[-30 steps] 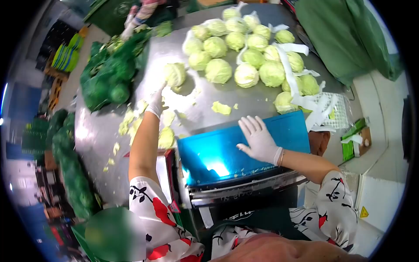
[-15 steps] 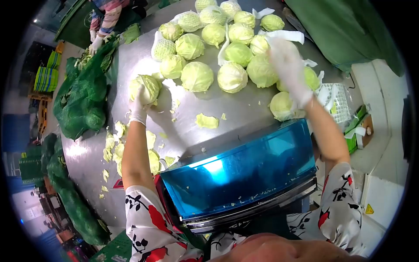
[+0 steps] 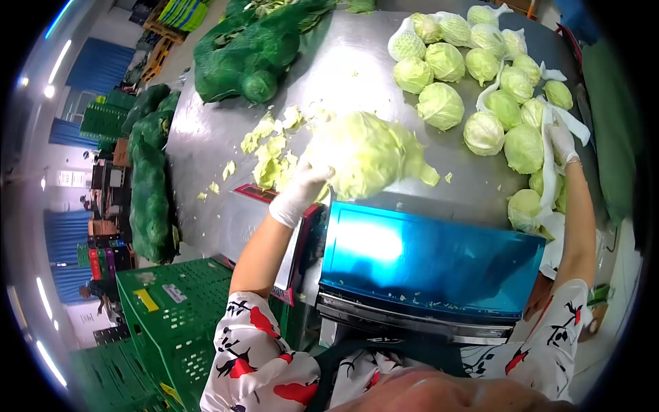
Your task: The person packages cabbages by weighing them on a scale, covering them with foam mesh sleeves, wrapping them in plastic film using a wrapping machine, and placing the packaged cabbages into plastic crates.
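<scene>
My left hand (image 3: 302,192), in a white glove, grips a pale green cabbage (image 3: 364,154) from its left side. The cabbage is raised close to the camera, a loose leaf sticking out on its right. At the right, my gloved right hand (image 3: 564,143) has its fingers closed on a long white foam net sleeve (image 3: 548,161) that hangs down over the cabbages. Several bare cabbages (image 3: 441,106) lie around it on the metal table (image 3: 384,41), and some others farther back wear white foam nets (image 3: 406,44).
A blue glossy machine cover (image 3: 432,257) stands before me, with a red-edged scale (image 3: 264,237) to its left. Leaf scraps (image 3: 271,154) litter the table. Green mesh sacks (image 3: 250,58) lie at the back left; green crates (image 3: 182,302) stand at lower left.
The view has turned left. My left hand has brought the cabbage nearer to me, above the machine cover's left end. My right hand, blurred before, now holds the foam net sleeve.
</scene>
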Demonstrator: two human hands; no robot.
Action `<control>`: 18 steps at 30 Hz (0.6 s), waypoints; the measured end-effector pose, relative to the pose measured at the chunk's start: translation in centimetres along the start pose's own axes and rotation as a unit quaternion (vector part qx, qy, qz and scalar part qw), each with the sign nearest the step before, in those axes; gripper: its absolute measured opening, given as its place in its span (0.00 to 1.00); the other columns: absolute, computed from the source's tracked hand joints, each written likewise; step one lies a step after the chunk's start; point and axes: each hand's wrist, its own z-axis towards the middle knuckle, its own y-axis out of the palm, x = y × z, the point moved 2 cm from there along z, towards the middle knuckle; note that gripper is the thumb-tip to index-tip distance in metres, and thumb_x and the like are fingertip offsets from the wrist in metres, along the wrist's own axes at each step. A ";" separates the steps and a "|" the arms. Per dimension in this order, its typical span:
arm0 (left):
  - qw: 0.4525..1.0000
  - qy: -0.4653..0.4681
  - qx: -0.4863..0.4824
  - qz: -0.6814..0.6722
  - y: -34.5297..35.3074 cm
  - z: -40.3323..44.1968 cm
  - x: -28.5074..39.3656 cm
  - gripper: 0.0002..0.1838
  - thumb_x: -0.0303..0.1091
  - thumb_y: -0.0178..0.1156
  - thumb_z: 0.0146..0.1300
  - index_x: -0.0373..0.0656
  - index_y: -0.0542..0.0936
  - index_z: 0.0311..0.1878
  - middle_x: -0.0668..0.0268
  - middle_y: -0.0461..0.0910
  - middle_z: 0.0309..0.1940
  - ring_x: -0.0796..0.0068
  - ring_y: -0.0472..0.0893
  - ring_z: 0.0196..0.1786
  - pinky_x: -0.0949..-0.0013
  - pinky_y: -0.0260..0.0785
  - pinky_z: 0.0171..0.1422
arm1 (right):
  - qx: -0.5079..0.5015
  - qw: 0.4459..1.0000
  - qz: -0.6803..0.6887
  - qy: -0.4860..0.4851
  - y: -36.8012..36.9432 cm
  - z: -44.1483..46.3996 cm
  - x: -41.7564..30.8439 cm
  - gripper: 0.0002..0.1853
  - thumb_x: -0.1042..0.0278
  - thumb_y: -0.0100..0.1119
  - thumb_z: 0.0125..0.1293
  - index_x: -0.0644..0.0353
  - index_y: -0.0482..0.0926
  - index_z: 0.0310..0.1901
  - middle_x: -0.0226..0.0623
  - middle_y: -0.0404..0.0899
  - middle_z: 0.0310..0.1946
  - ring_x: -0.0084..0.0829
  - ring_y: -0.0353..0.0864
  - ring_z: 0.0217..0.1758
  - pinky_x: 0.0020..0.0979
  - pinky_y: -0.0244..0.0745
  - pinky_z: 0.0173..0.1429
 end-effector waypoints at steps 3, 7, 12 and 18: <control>0.998 -0.010 -0.002 -0.061 1.9 -3.7 -0.5 0.51 0.43 0.70 0.49 0.34 0.59 0.74 0.56 0.69 0.69 0.61 0.68 0.71 0.59 0.59 0.75 | 0.044 0.996 -0.028 -0.066 0.8 -1.9 -2.6 0.37 0.59 0.64 0.58 0.47 0.67 0.72 0.56 0.79 0.57 0.50 0.78 0.60 0.39 0.71 0.64; 0.993 0.028 0.041 -0.109 3.3 -7.1 -0.9 0.55 0.47 0.71 0.47 0.38 0.55 0.76 0.55 0.66 0.70 0.58 0.66 0.73 0.56 0.58 0.76 | 0.083 0.987 -0.132 -0.033 0.5 -4.0 -6.7 0.25 0.60 0.58 0.64 0.57 0.77 0.62 0.52 0.78 0.59 0.50 0.76 0.63 0.38 0.70 0.64; 0.991 0.042 0.082 -0.095 3.7 -10.4 0.4 0.56 0.49 0.72 0.47 0.39 0.54 0.76 0.54 0.66 0.70 0.57 0.67 0.72 0.55 0.60 0.75 | -0.156 0.924 0.276 -0.214 1.5 -15.0 -26.2 0.12 0.68 0.57 0.65 0.62 0.83 0.46 0.38 0.78 0.57 0.29 0.77 0.54 0.29 0.71 0.58; 0.990 0.079 0.083 -0.081 3.1 -12.8 1.3 0.55 0.50 0.72 0.48 0.38 0.56 0.75 0.54 0.66 0.70 0.59 0.69 0.71 0.56 0.63 0.74 | -0.369 0.785 0.207 -0.453 4.3 -29.6 -42.4 0.50 0.56 0.78 0.49 0.59 0.63 0.73 0.53 0.65 0.70 0.42 0.70 0.70 0.37 0.65 0.73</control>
